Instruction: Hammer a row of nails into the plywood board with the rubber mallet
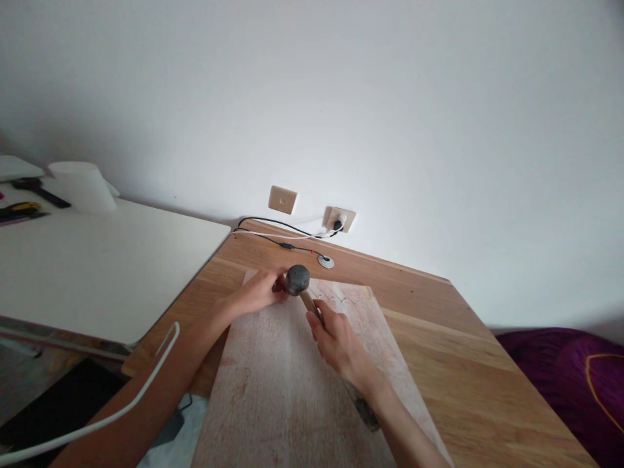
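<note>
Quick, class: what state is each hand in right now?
Left hand: partly hidden behind the hammer; cannot tell what, if anything, it holds.
Right hand: closed, holding the hammer's handle.

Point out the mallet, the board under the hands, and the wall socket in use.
Mallet (298, 280): head camera view, on its dark rounded head.
Board (287, 370): head camera view, on its bare upper face.
Wall socket (332, 215): head camera view, left part of its faceplate.
</note>
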`<control>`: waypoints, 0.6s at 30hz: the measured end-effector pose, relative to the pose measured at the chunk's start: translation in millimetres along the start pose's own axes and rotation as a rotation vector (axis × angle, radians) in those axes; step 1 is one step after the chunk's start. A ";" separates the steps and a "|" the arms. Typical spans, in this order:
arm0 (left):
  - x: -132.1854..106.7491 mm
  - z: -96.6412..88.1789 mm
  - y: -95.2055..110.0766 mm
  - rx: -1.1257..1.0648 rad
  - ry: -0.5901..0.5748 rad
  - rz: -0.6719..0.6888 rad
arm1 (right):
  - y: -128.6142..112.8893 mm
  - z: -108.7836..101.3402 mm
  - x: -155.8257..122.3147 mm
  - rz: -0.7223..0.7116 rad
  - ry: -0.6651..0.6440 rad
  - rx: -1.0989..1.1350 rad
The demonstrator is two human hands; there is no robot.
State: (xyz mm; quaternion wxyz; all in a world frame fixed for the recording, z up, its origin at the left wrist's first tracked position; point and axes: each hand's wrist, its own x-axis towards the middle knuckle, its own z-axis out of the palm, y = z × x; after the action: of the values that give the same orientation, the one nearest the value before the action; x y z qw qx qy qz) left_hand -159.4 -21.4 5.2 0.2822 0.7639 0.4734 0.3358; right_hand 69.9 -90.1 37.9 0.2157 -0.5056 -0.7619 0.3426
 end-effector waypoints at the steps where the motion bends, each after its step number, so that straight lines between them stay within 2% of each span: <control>1: 0.1 0.4 -0.6 0.004 0.005 -0.004 | 0.3 0.7 0.0 -0.004 0.012 0.004; 10: 1.0 2.1 -7.6 0.010 -0.027 0.018 | 5.0 3.3 3.4 0.003 0.000 0.030; 18: 0.6 1.4 -5.1 -0.022 0.028 0.082 | 3.0 2.8 5.4 -0.001 -0.014 0.006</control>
State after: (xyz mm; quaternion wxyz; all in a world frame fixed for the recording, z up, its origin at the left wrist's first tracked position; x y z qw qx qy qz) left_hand -160.8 -19.0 0.7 0.2698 0.7748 0.4418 0.3629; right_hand 67.7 -85.3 33.7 0.2121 -0.5023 -0.7625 0.3482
